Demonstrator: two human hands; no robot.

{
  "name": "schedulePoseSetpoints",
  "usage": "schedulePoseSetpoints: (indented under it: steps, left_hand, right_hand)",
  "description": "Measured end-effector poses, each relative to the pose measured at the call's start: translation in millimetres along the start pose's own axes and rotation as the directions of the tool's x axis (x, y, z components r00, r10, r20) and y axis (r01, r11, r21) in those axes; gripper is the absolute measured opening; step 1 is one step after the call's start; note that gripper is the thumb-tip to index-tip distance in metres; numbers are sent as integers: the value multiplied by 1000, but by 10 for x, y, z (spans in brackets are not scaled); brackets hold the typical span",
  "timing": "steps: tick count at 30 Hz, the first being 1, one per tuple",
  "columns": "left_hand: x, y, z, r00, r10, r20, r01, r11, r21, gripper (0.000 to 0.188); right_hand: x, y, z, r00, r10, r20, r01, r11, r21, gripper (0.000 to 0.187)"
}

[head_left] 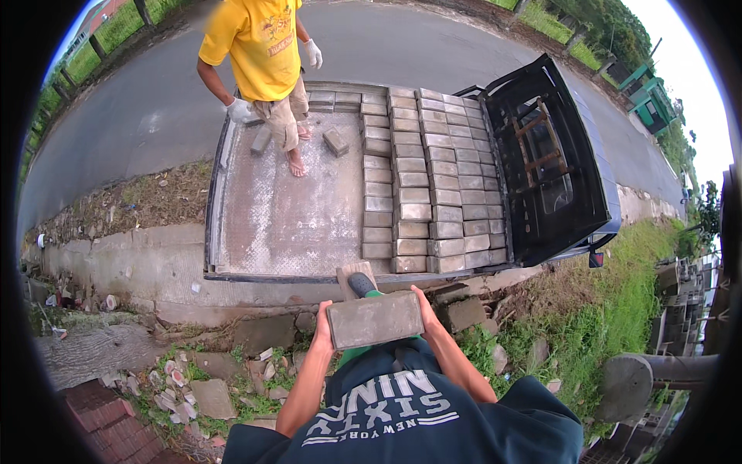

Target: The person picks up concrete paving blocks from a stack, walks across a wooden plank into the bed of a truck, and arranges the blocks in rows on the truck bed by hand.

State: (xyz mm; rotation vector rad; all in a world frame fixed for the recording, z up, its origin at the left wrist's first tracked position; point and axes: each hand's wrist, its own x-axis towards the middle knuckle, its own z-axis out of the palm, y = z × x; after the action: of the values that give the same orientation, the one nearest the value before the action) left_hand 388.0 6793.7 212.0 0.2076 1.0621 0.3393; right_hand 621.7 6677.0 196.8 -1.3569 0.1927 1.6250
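Currently: grey paving block (374, 319) carried flat at chest height, one hand per short end.
Left hand (322, 329) and right hand (424, 311) clamp the ends, fingers wrapped; keeping it level with even pressure seems wise. Below: rubble, grass. Ahead: truck bed (278, 209) with stacked pavers (433, 185), another person's gloved hand (239, 110).

Roadside in flat daylight, a loaded truck bed at the kerb.

A grey asphalt road (402, 46) runs across the top of the frame. The metal truck bed (278, 209) sits mid-frame with stacked grey pavers (433, 185) on its right half and the black tailgate (549, 170) swung open. Concrete kerb (124, 263) at left, rubble (178, 379) lower left, grass (610, 309) lower right.
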Motion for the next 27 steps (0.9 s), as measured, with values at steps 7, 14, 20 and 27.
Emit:
schedulePoseSetpoints:
  steps: [7,14,20,27]
  left_hand:
    - [269,691,262,998,-3,-58,3,1000,0,63]
    - [647,1510,368,998,66,-4,-66,998,-15,67]
    - [1181,2551,840,995,74,64,-79,994,77,62]
    - [2975,3570,634,992,-43,120,-5,927,375,62]
  right_hand:
    - [354,-719,427,1000,8,16,-8,1000,12,78]
    - [655,-1504,1025,998,13,64,-13,1000,-2,79]
    - [1435,-1863,1326,993,-115,20,111,983,144,77]
    - [2918,-2046,1594,950,-267,-160,307,890,338,70]
